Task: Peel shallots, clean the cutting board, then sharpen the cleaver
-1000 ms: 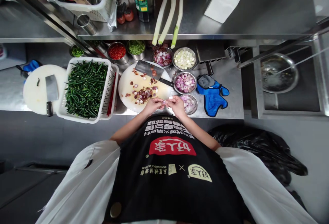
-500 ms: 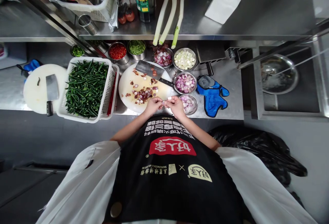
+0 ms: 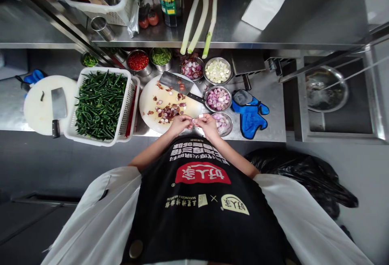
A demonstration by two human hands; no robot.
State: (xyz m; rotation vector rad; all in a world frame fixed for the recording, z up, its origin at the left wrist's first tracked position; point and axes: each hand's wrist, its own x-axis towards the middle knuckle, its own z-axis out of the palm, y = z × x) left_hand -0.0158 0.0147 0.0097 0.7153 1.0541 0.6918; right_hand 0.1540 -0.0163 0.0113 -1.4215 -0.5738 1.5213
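My left hand and my right hand meet at the front edge of the round white board. Between their fingertips they pinch a small shallot. A white-wrapped spot shows on a right finger. Shallot pieces and brown skins lie on the board, and a cleaver rests across its back part. Right of the board stand a metal bowl of peeled shallots and, beside my right hand, another bowl of shallots.
A white basket of green chillies stands left of the board. Blue gloves lie at the right. Behind are bowls of red chillies and white cubes. Scallions overhang the shelf. A sink is far right.
The whole view has shifted very slightly. Both hands stay together over the board's front edge, with the fingers moved only a little around the shallot.
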